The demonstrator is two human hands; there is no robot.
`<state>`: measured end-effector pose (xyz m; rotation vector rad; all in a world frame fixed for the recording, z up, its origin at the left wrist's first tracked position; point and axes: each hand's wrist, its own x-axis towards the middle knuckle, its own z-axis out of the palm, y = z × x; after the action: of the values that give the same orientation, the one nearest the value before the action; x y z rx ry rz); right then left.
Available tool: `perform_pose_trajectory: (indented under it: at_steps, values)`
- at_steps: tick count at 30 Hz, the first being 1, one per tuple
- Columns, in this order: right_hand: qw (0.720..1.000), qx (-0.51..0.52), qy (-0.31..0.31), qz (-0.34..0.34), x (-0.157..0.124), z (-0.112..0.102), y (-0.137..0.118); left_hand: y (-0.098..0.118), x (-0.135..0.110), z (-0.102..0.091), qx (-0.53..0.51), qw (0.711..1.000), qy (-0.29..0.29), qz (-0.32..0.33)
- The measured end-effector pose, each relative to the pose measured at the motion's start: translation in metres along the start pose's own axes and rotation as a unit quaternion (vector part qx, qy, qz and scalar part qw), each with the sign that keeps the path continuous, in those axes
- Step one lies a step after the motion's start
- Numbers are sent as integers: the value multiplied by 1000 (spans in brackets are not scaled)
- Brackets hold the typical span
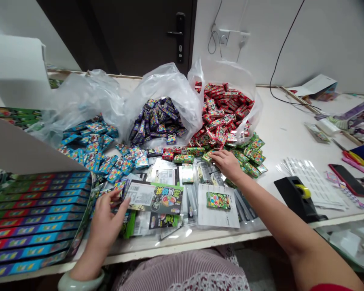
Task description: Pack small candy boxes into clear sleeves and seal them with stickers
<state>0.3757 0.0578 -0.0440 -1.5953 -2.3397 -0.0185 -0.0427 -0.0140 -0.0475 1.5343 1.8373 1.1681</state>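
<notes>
The right hand (227,163) lay flat with fingers together on loose green candy packs (251,155). The left hand (106,221) was open, fingers apart, beside a printed card (154,198). Many red packs (224,113) and purple packs (153,119) remained heaped in plastic bags; colourful boxes (38,218) lay in rows at left.

Before me stood a dark brown door (133,36) with a black lever handle (179,36), set in a white wall (327,44). A wall socket (224,36) trailed white cords, a black cable (279,60) ran down to my white workbench (291,117), and grey floor (255,270) showed below its front edge.
</notes>
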Motion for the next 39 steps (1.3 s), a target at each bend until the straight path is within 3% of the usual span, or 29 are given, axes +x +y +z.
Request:
perform_pose_trajectory:
  at_steps: [2,3,4,5,7,8,11,19,22,24,26,27,29,31,33,36,39]
  values:
    - [994,35,72,-75,-11,-6,-13,18,-4,-1,30,998,11,54]
    - [985,56,110,-116,-16,-9,-24,30,-7,2,3,999,-10,50]
    - [975,76,141,-154,-20,-12,-36,44,-11,8,-51,996,-66,26]
    - [966,91,158,-184,-24,-14,-49,57,-15,17,-120,979,-163,-22]
    - [953,112,166,-226,-30,-15,-75,79,-22,38,-270,889,-349,-122]
    - [949,122,164,-240,-32,-15,-86,86,-25,49,-324,846,-397,-148]
    - [945,153,144,-251,-36,-15,-106,91,-30,71,-419,799,-397,-171]
    - [976,179,2,-120,-36,-22,-132,73,-45,82,-418,827,-321,-198]
    - [975,198,-9,-102,-31,-22,-137,69,-46,77,-362,857,-345,-128]
    - [976,204,11,-77,-31,-24,-130,65,-36,64,-250,898,-363,-10]
    - [980,187,53,-38,-33,-28,-117,58,-20,46,-72,915,-368,150]
    - [982,174,75,-19,-35,-30,-110,54,-11,38,22,900,-376,217]
    - [983,155,103,1,-40,-31,-100,47,5,29,168,853,-401,290]
    - [982,158,99,-4,-44,-29,-96,42,15,27,249,809,-427,319]
    - [982,170,83,-8,-48,-25,-97,40,20,26,272,788,-434,341]
    - [980,180,81,9,-53,-23,-100,43,21,15,260,800,-404,359]
    - [978,187,89,15,-54,-30,-106,46,19,-10,235,831,-378,334]
